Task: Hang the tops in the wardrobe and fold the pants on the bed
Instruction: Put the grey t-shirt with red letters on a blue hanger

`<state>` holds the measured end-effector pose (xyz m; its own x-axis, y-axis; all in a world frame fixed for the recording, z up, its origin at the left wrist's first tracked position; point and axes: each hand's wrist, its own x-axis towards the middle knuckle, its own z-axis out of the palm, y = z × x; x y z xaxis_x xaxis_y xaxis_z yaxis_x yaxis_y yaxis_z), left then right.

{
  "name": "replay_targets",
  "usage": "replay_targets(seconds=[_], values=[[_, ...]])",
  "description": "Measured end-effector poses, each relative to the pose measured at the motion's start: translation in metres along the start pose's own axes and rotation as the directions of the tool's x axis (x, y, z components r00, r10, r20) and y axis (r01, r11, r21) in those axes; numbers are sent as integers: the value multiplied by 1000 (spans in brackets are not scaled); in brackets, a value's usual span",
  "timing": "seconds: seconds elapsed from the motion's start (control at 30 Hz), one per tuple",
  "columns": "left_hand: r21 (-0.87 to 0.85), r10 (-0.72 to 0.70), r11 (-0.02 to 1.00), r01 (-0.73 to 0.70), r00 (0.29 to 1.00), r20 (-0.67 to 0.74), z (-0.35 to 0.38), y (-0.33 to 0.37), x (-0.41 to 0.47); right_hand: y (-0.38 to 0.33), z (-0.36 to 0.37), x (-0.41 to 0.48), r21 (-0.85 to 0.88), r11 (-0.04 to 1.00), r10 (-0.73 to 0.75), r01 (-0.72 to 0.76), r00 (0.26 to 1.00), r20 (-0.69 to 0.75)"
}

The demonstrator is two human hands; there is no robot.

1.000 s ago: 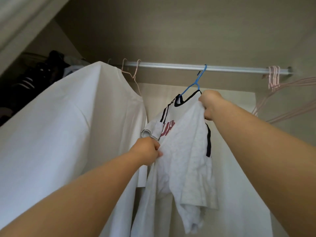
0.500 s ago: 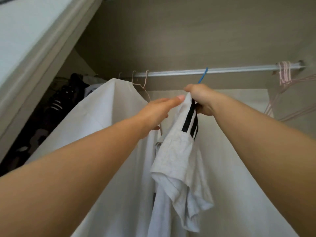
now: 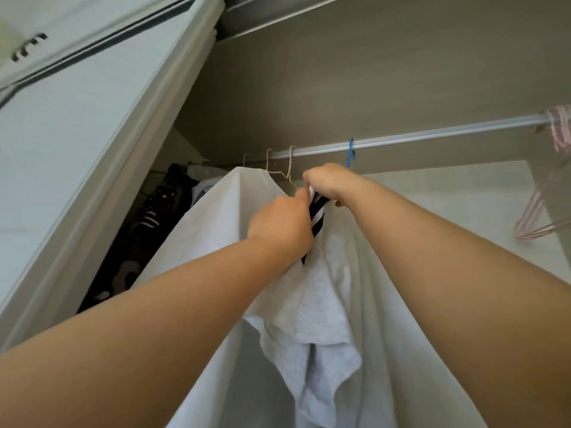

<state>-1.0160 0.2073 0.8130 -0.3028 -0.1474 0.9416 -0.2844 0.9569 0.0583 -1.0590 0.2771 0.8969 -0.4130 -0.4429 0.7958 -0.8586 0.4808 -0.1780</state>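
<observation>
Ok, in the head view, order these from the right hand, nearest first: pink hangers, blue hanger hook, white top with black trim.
1. white top, gripped in the right hand.
2. blue hanger hook, on the rail just above.
3. pink hangers, at the rail's far right end.

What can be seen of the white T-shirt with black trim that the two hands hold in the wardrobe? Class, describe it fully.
The T-shirt is soft, creased, pale grey-white knit cloth with black trim bunched at its top. It hangs limp below the rail, its lower edge in loose flaps. The left hand grips its upper part; the right hand pinches the trimmed top just under the blue hanger hook on the rail. A large white garment hangs beside it.
</observation>
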Motion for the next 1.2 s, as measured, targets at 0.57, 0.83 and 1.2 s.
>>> replay_targets(seconds=[0.57,0.83,1.2], values=[[523,-22,852,28,1000,-17,-3,-101,-15,-41,83,40,245,967,61,-72,997,52],[477,-84,874,90,996,-35,-2,-108,-33,-30,99,29,351,935,-45,41,999,2],[544,-114,838,42,989,100,-4,-81,-122,38,142,-102,260,960,-115,105,993,23]])
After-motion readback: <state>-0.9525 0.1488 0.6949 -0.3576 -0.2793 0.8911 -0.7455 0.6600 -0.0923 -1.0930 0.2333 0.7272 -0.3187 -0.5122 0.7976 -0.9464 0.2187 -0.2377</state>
